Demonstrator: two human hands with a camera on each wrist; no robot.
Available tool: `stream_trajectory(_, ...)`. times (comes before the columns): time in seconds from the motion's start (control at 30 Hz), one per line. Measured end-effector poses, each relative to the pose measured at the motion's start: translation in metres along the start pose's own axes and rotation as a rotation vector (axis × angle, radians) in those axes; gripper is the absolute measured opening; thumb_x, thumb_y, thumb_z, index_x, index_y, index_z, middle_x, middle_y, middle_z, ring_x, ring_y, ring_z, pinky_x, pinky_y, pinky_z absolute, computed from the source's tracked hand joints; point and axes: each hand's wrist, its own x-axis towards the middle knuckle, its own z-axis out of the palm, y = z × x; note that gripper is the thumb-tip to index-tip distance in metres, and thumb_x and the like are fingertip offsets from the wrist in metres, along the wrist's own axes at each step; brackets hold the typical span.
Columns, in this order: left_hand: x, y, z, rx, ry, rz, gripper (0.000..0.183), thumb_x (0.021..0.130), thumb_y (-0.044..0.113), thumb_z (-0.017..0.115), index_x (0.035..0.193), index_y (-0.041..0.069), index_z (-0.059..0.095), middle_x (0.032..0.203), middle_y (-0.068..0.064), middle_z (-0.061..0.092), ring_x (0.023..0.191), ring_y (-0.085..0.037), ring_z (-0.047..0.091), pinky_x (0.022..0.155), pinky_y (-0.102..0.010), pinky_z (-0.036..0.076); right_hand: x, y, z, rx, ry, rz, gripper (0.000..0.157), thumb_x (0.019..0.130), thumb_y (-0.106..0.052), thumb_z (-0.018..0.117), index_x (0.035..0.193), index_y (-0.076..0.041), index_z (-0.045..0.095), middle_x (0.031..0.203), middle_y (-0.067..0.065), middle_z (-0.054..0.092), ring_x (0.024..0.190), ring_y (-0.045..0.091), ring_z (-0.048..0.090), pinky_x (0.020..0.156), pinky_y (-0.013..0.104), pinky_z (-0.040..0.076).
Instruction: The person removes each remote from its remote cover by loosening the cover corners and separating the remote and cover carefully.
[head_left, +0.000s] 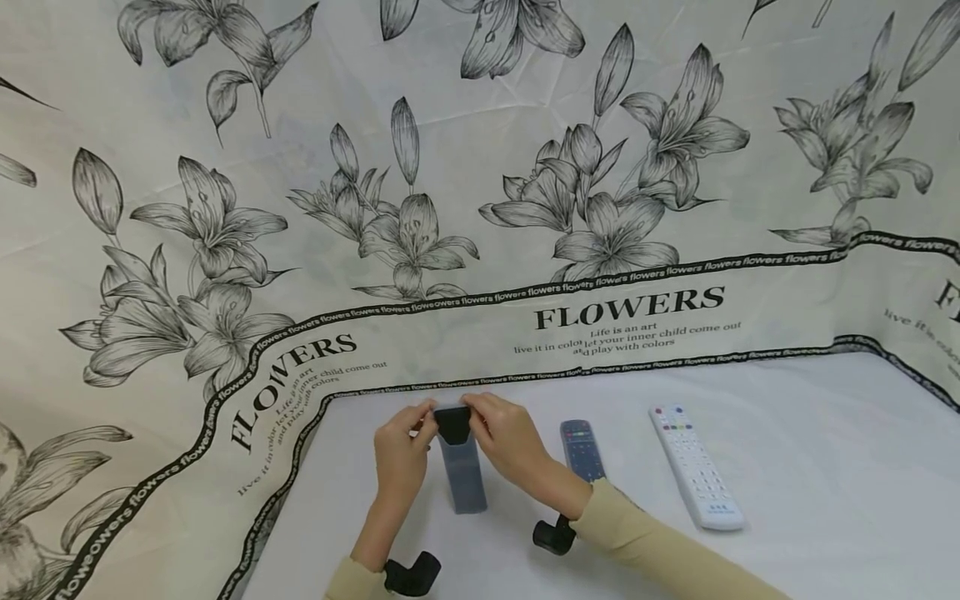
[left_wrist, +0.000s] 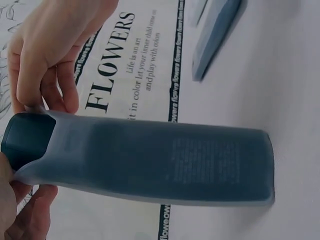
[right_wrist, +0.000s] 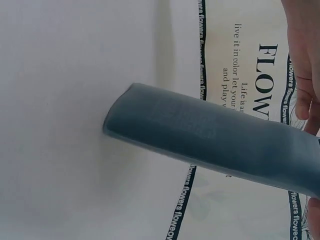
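Above the white table, a dark remote control (head_left: 453, 425) stands tilted inside a translucent bluish cover (head_left: 467, 479), its black end bare at the top. My left hand (head_left: 405, 446) pinches the left side of the cover's open edge; the right hand (head_left: 513, 433) pinches the opposite side. In the left wrist view, the cover (left_wrist: 160, 157) stretches from both sets of fingers, faint printed text showing through. From the right wrist, the cover's closed end (right_wrist: 130, 110) points toward the table, and the remote's bare end is mostly out of frame.
To the right lie a dark remote (head_left: 582, 446), partly behind the right forearm, and a white remote (head_left: 697, 467) with coloured buttons. A flower-printed cloth (head_left: 450, 342) rises behind the white tabletop (head_left: 810, 433). Black wrist-worn pieces (head_left: 412, 575) sit below each wrist.
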Motion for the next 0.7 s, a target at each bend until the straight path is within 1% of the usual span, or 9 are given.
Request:
stream_trajectory(0.1, -0.001, 0.005, -0.002, -0.054, -0.046, -0.096, 0.02, 0.081, -0.006, 0.061, 0.095, -0.001, 0.075, 0.083, -0.011, 0.074, 0.06, -0.015, 0.064, 0.044, -0.012, 0.045, -0.001, -0.002, -0.001, 0.008, -0.008, 0.018, 0.02, 0.089, 0.0, 0.059, 0.105, -0.002, 0.07, 0.09, 0.007, 0.071, 0.064, 0.007, 0.058, 0.056, 0.017, 0.048)
stream_trajectory(0.2, -0.001, 0.009, -0.006, -0.097, -0.1, -0.195, 0.021, 0.084, -0.005, 0.06, 0.1, -0.002, 0.074, 0.088, -0.014, 0.074, 0.064, -0.018, 0.066, 0.045, -0.013, 0.047, -0.001, -0.005, -0.003, 0.019, -0.023, 0.045, 0.02, 0.09, 0.0, 0.059, 0.106, -0.002, 0.07, 0.092, 0.007, 0.072, 0.064, 0.007, 0.058, 0.056, 0.017, 0.048)
stream_trajectory(0.3, 0.0, 0.011, -0.009, -0.135, -0.144, -0.267, 0.022, 0.086, -0.005, 0.059, 0.103, -0.002, 0.073, 0.091, -0.017, 0.073, 0.067, -0.021, 0.068, 0.046, -0.015, 0.049, 0.0, -0.008, -0.005, 0.013, -0.043, 0.063, 0.019, 0.09, 0.0, 0.059, 0.105, -0.002, 0.07, 0.092, 0.006, 0.072, 0.064, 0.008, 0.058, 0.057, 0.018, 0.049)
stream_trajectory(0.37, 0.001, 0.011, -0.01, -0.15, -0.163, -0.294, 0.022, 0.087, -0.004, 0.059, 0.105, -0.003, 0.072, 0.092, -0.018, 0.073, 0.068, -0.022, 0.068, 0.046, -0.016, 0.049, 0.001, -0.01, -0.007, 0.001, -0.06, 0.068, 0.019, 0.09, -0.001, 0.058, 0.105, -0.002, 0.07, 0.092, 0.007, 0.072, 0.067, 0.009, 0.061, 0.058, 0.02, 0.051)
stream_trajectory(0.5, 0.004, 0.01, -0.011, -0.172, -0.182, -0.333, 0.022, 0.088, -0.003, 0.059, 0.106, -0.003, 0.071, 0.087, -0.018, 0.073, 0.068, -0.024, 0.068, 0.046, -0.017, 0.05, 0.005, -0.014, -0.011, -0.02, -0.097, 0.075, 0.018, 0.09, 0.0, 0.059, 0.104, -0.001, 0.069, 0.093, 0.008, 0.072, 0.072, 0.012, 0.066, 0.062, 0.024, 0.055)
stream_trajectory(0.7, 0.006, 0.009, -0.013, -0.176, -0.213, -0.375, 0.023, 0.089, -0.001, 0.058, 0.108, -0.003, 0.071, 0.085, -0.018, 0.072, 0.07, -0.03, 0.069, 0.047, -0.018, 0.05, 0.009, -0.016, -0.014, 0.001, -0.141, 0.115, 0.017, 0.091, 0.0, 0.058, 0.104, 0.0, 0.069, 0.095, 0.01, 0.072, 0.077, 0.014, 0.069, 0.064, 0.026, 0.056)
